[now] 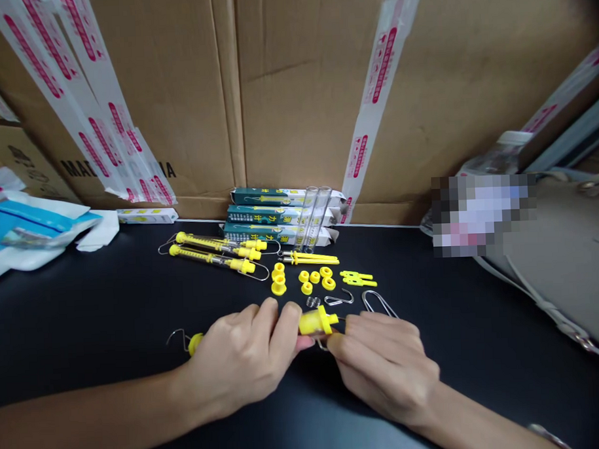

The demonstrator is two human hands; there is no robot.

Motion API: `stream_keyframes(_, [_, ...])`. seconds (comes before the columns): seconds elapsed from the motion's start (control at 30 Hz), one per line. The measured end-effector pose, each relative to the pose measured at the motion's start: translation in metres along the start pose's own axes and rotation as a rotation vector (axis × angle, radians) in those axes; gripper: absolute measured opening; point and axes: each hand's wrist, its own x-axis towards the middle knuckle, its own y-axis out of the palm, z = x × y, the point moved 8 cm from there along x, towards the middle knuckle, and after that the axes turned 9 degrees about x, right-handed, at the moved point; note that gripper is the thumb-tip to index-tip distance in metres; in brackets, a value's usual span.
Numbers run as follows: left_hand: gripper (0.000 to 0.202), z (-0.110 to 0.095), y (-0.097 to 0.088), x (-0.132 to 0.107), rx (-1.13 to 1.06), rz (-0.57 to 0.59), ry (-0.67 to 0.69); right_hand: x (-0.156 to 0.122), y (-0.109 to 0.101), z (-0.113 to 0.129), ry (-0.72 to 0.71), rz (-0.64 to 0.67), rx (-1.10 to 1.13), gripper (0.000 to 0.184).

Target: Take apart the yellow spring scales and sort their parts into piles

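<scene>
Left hand (245,347) curls closed around a yellow-ended gauge (311,323) over a black table (62,331); the right hand (383,359), fingers bent, meets the wire (341,318) at its right end, grip partly hidden. Likely light, stiff and slick, perhaps brittle, it seems best held by the yellow collar (324,320).

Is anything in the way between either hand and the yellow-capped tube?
Nothing visible is. The left hand wraps around the yellow-capped tube; the right hand is close by its right end, its exact hold hidden. The yellow rings and metal hook lie beyond the hands, not between.
</scene>
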Motion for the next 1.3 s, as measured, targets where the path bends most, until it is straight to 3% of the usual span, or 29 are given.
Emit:
stream_keyframes(0.37, [0.026, 0.006, 0.001, 0.001, -0.065, -0.018, -0.068, -0.001, -0.004, -0.009, 0.01, -0.049, -0.079, 0.024])
stream_keyframes(0.57, [0.023, 0.01, 0.0, 0.002, -0.093, -0.034, -0.102, 0.003, -0.003, -0.006, -0.017, 0.043, -0.145, 0.018])
stream_keyframes(0.67, [0.036, 0.012, 0.002, 0.002, -0.148, -0.005, -0.081, 0.005, -0.001, -0.002, -0.05, 0.116, -0.156, 0.009])
stream_keyframes(0.77, [0.051, 0.015, 0.007, 0.001, -0.152, 0.048, -0.085, 0.008, -0.002, 0.006, -0.111, 0.138, -0.159, 0.018])
stream_keyframes(0.83, [0.047, 0.017, 0.01, 0.001, -0.131, 0.081, -0.113, 0.01, -0.004, 0.01, -0.115, 0.135, -0.151, 0.02])
stream_keyframes(0.93, [0.042, 0.017, 0.011, 0.001, -0.138, 0.087, -0.12, 0.013, -0.009, 0.003, 0.01, 0.096, -0.056, 0.015])
stream_keyframes(1.1, [0.042, 0.016, 0.006, 0.003, -0.178, 0.053, -0.1, 0.008, -0.022, -0.028, 0.356, -0.047, 0.206, 0.022])
stream_keyframes(1.3, [0.049, 0.016, 0.001, 0.003, -0.216, -0.001, -0.059, -0.005, 0.008, -0.043, 0.622, 0.191, 0.581, 0.021])
